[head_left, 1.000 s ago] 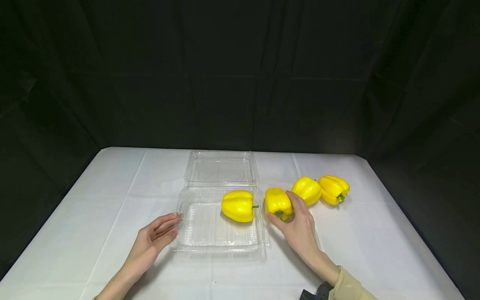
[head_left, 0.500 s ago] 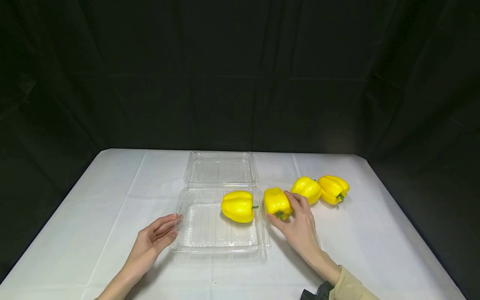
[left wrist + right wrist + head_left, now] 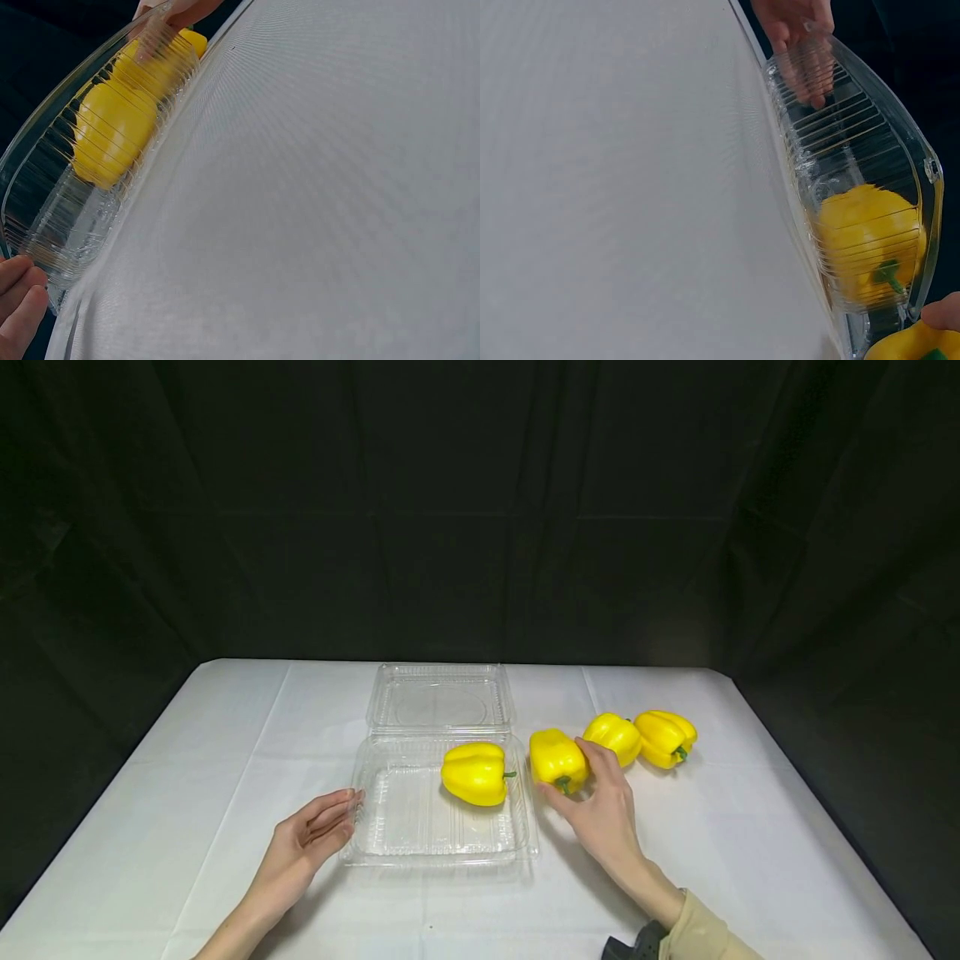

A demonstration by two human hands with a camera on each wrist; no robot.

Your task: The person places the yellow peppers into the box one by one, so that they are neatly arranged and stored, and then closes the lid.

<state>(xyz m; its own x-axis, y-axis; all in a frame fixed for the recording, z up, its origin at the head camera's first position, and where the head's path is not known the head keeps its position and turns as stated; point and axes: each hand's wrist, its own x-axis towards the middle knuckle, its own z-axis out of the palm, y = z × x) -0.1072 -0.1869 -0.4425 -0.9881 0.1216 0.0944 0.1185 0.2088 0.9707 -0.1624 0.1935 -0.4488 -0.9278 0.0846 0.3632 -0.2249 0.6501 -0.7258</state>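
The right hand [image 3: 603, 814] is pinching a pepper [image 3: 557, 760]; two more peppers [image 3: 615, 738] are lying just beyond the grip, rightward. Left of it, the left hand [image 3: 306, 837] is touching a box [image 3: 408, 814] where another pepper [image 3: 474, 774] is sitting.

White-clothed table [image 3: 750, 835] — open clear container [image 3: 401, 814] on it — right of that, yellow pepper [image 3: 612, 737] beside far-right pepper [image 3: 663, 738].
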